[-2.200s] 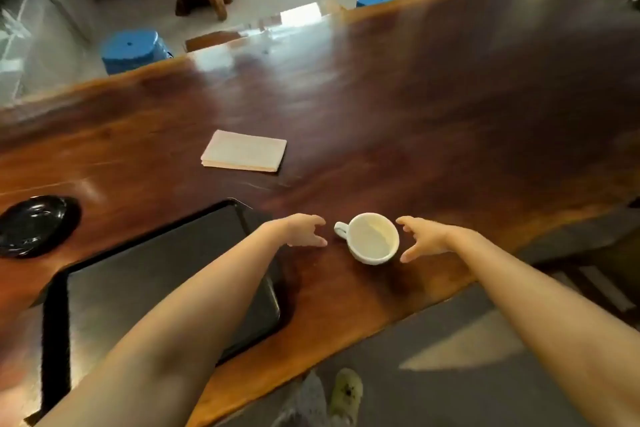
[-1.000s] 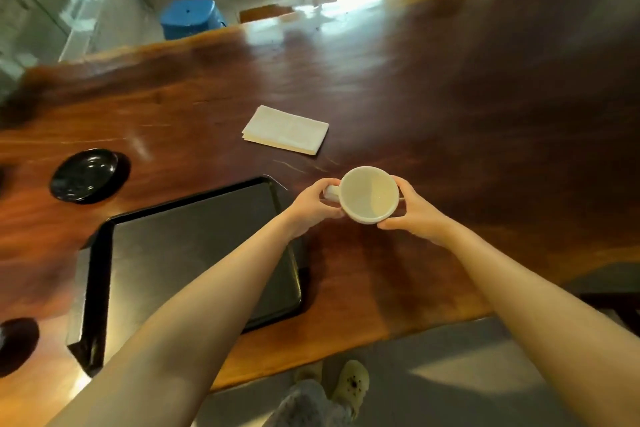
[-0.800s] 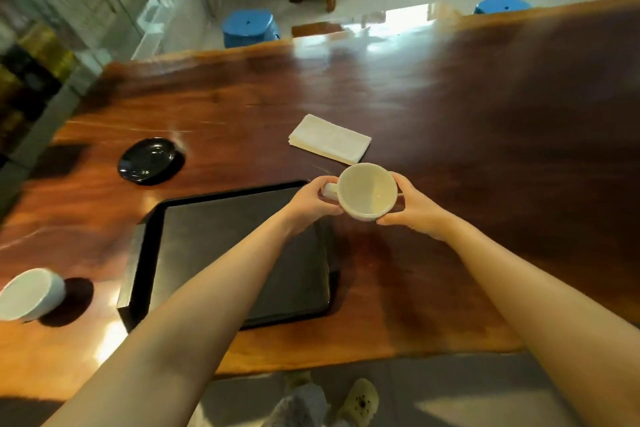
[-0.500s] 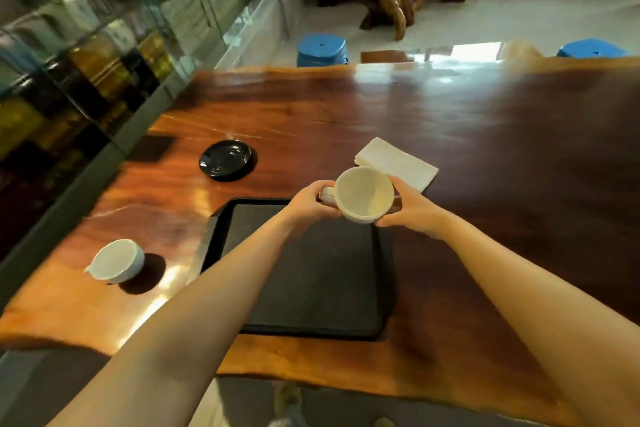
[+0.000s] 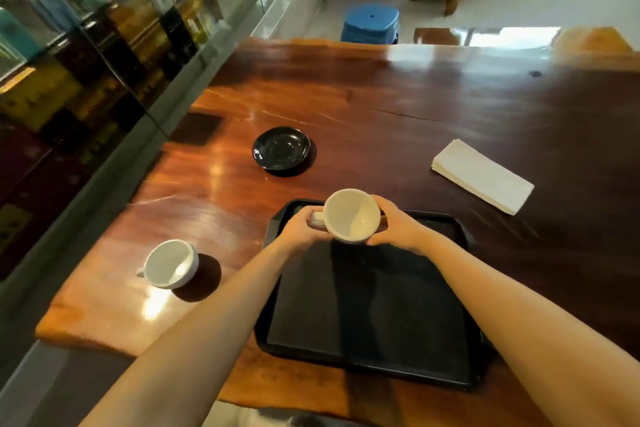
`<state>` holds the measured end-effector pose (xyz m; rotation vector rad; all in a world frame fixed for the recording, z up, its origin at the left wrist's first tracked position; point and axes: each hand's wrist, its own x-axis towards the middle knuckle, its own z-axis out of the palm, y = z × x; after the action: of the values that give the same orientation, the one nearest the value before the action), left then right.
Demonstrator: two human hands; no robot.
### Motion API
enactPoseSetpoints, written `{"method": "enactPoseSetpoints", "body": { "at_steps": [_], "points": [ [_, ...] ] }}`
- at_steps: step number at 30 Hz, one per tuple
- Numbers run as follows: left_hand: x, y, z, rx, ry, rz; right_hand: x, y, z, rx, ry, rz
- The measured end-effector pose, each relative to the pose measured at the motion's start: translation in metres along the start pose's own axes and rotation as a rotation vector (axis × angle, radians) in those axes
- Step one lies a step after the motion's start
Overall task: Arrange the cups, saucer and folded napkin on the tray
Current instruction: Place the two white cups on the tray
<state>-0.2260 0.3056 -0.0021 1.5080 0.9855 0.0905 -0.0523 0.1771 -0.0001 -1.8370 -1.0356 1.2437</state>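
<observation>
I hold a white cup over the far left part of the black tray. My left hand grips its handle side and my right hand cradles the other side. A second white cup lies tilted on the table left of the tray. A black saucer sits beyond the tray, to the left. The folded white napkin lies on the table to the right, past the tray's far corner.
The long wooden table has its near edge just below the tray. A glass display cabinet runs along the left. A blue stool stands past the far edge.
Both hands closed on the cup, lifted it off the table and carried it left over the tray. My view swung left, bringing the second cup and the cabinet into sight.
</observation>
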Motion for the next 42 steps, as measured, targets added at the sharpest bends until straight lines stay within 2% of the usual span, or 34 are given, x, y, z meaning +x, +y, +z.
{"method": "enactPoseSetpoints", "body": {
  "at_steps": [5, 10, 19, 24, 32, 38, 42],
  "points": [
    [0.014, -0.034, -0.005, -0.065, 0.082, -0.057, 0.029, 0.009, 0.022, 0.008, -0.044, 0.06],
    [0.019, -0.052, -0.003, -0.126, 0.084, -0.081, 0.041, 0.011, 0.03, 0.018, -0.063, 0.084],
    [0.032, -0.05, -0.015, -0.063, 0.069, -0.099, 0.051, 0.002, 0.034, 0.001, -0.039, 0.15],
    [0.03, -0.05, -0.021, 0.057, 0.077, -0.103, 0.049, -0.003, 0.032, -0.055, -0.035, 0.226],
    [0.016, -0.019, -0.05, 0.26, 0.009, -0.176, 0.044, -0.034, 0.002, -0.473, -0.103, 0.445],
    [-0.011, 0.017, -0.082, 0.454, 0.011, -0.195, 0.026, -0.074, -0.008, -0.624, -0.104, 0.415],
    [-0.036, 0.038, -0.099, 0.556, -0.017, -0.176, 0.019, -0.103, -0.004, -0.727, -0.126, 0.323]
  ]
}}
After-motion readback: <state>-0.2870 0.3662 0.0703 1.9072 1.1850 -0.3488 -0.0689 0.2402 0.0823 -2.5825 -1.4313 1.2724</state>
